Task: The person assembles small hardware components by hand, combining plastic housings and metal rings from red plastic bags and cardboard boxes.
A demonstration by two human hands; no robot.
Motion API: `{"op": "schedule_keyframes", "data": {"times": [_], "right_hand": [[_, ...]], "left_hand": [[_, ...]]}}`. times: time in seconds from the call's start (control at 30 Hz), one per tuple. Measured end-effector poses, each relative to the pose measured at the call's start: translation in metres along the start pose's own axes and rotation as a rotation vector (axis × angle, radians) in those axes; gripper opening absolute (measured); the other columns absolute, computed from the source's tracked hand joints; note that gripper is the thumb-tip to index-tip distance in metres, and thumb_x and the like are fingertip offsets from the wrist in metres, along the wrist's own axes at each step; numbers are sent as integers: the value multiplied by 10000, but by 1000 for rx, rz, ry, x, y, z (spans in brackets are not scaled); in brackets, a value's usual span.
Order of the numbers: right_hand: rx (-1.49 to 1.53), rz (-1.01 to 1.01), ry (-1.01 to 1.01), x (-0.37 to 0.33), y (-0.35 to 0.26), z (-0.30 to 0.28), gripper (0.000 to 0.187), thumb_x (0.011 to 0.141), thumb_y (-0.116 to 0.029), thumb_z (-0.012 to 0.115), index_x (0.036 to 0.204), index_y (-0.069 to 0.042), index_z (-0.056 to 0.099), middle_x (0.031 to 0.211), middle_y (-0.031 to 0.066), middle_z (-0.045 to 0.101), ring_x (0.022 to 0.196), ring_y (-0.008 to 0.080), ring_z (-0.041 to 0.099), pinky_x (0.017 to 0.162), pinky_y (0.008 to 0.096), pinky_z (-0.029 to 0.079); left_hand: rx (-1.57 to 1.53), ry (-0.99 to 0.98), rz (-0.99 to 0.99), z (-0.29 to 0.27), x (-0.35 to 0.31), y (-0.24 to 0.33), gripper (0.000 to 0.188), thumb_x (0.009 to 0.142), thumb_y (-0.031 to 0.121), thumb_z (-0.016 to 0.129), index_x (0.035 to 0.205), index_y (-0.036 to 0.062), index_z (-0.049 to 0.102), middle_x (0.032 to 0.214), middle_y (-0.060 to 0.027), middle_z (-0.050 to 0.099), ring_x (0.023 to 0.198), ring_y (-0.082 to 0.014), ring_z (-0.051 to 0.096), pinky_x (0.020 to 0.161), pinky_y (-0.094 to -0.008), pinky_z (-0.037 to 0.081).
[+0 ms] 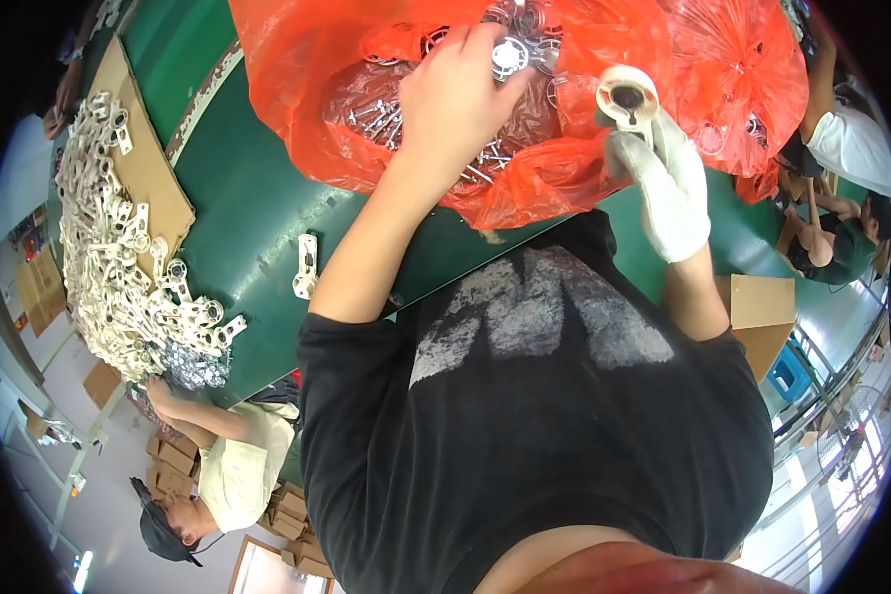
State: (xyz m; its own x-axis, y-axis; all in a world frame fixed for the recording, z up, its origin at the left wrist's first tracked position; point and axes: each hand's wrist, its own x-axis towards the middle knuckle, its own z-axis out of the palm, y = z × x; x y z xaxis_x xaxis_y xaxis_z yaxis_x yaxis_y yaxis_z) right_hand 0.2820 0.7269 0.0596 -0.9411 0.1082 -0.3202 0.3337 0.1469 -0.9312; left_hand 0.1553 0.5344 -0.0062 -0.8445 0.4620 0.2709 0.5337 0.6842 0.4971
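Note:
My left hand (pixel 450 104), bare, reaches over an opened red plastic bag (pixel 297 109). Its thumb and fingers close round a small silver-and-white ring-shaped part (pixel 510 59). More shiny ring parts (pixel 530 20) lie just beyond the fingertips. Below the hand, several thin metal pins (pixel 378 121) are spread in the bag. On the right, my right hand (pixel 668 193) wears a white glove and grips a cream plastic part with a round ringed head (pixel 626 95), dark in its middle. The rest of that part is hidden by the glove.
A single cream plastic part (pixel 306 265) lies on the green table (pixel 257 218) by my left forearm. To the left is a large heap of such parts (pixel 119 257) beside cardboard (pixel 148 139). Another red bag (pixel 738 69) stands right. A co-worker (pixel 238 455) sits at lower left.

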Motion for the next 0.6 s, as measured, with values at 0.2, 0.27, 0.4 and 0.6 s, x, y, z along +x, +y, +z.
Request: {"op": "schedule_keyframes", "data": {"times": [0.2, 0.27, 0.4, 0.6], "right_hand": [[-251, 217, -244, 14, -28, 12, 320, 874, -254, 701, 1099, -27, 691, 793, 32, 618, 735, 114, 552, 714, 313, 480], [-237, 200, -371, 20, -26, 18, 261, 855, -242, 689, 980, -15, 667, 733, 30, 598, 686, 102, 540, 663, 312, 470], [-258, 151, -492, 24, -31, 34, 266, 837, -239, 675, 969, -8, 672, 676, 45, 565, 641, 104, 537, 621, 317, 462], [-272, 117, -517, 27, -36, 42, 308, 827, -220, 657, 1041, -2, 701, 668, 62, 576, 627, 126, 551, 620, 329, 476]], "left_hand": [[-548, 0, 239, -77, -22, 12, 466, 735, -20, 807, 1191, 10, 720, 1198, -137, 721, 1092, -262, 692, 938, -354, 545], [-612, -78, 325, -84, -27, 14, 513, 708, -29, 821, 1208, 1, 713, 1227, -147, 730, 1141, -272, 678, 1012, -373, 514], [-555, -176, 216, -92, -45, 15, 563, 718, -47, 818, 1263, 7, 687, 1247, -133, 728, 1174, -261, 680, 1038, -382, 514], [-786, -221, 44, -90, -65, 6, 575, 789, -116, 759, 1340, -49, 609, 1300, -177, 694, 1258, -256, 644, 1067, -378, 515]]}}
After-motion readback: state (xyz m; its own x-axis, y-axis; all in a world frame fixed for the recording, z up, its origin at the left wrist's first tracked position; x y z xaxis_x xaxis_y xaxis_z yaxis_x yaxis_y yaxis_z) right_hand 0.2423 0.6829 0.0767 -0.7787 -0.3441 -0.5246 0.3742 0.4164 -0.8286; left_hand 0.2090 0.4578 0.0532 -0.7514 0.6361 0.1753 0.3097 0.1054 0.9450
